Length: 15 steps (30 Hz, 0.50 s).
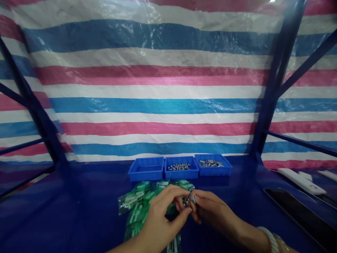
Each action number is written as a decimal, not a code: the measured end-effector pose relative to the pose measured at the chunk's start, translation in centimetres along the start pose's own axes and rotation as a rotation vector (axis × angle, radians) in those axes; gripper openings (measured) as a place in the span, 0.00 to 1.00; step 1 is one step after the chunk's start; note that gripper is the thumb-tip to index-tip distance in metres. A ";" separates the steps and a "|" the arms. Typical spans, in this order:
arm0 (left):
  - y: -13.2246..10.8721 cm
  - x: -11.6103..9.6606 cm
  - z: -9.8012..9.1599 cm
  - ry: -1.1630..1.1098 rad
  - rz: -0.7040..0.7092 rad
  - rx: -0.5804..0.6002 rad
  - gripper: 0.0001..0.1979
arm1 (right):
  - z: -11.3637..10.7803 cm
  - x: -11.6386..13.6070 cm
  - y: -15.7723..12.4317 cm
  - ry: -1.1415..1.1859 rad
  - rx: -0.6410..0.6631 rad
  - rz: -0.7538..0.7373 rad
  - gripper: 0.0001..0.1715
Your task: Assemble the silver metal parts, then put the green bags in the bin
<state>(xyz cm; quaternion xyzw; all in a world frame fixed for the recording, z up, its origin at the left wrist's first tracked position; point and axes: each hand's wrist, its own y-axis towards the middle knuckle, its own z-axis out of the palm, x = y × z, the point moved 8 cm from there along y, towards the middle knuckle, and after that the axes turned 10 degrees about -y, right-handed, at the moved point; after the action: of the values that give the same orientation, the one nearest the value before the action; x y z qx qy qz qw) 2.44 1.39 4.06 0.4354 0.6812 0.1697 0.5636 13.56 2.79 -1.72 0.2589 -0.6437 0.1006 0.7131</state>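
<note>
My left hand (168, 207) and my right hand (210, 205) meet at the lower middle of the head view, above the blue table. Between their fingertips is a small cluster of shiny metal parts (187, 201), too small and partly covered to name exactly. The left thumb and fingers curl round it from the left. From the right, the right fingers close on it. Beneath and left of the hands lies a pile of green-printed clear plastic bags (140, 203), some showing pale or metal pieces inside. My left forearm and hand hide part of the pile.
Behind the hands stand three blue bins in a row: a left bin (146, 177), a middle bin (181, 174) with small bolt-like metal parts and a right bin (215, 171) with longer metal pieces. A dark phone-like slab (297, 211) and a white power strip (301, 181) lie right.
</note>
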 end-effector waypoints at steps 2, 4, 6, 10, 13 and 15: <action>0.1 -0.2 0.2 0.004 0.038 0.020 0.14 | 0.6 -0.8 0.2 0.135 0.030 0.037 0.20; 0.1 -0.1 0.2 -0.001 0.034 0.023 0.11 | 1.1 -1.3 0.2 0.180 0.050 0.047 0.21; 0.1 0.1 0.3 -0.010 0.002 0.019 0.09 | 1.2 -1.7 0.2 0.175 0.061 0.041 0.23; 0.3 0.1 0.6 -0.015 -0.040 0.021 0.07 | 1.5 -2.7 0.0 0.136 0.099 0.078 0.26; 1.5 -0.3 0.4 0.022 0.020 0.027 0.07 | 0.4 -2.4 0.0 0.013 0.023 0.084 0.29; 3.1 -0.3 0.0 0.101 0.088 0.048 0.06 | -1.2 -1.5 0.2 -0.101 -0.081 0.052 0.30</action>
<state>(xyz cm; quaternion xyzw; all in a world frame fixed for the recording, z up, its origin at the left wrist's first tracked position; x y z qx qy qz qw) 3.66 2.89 6.44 0.4693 0.6928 0.1998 0.5098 14.23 3.87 -3.19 0.2177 -0.6890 0.0795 0.6867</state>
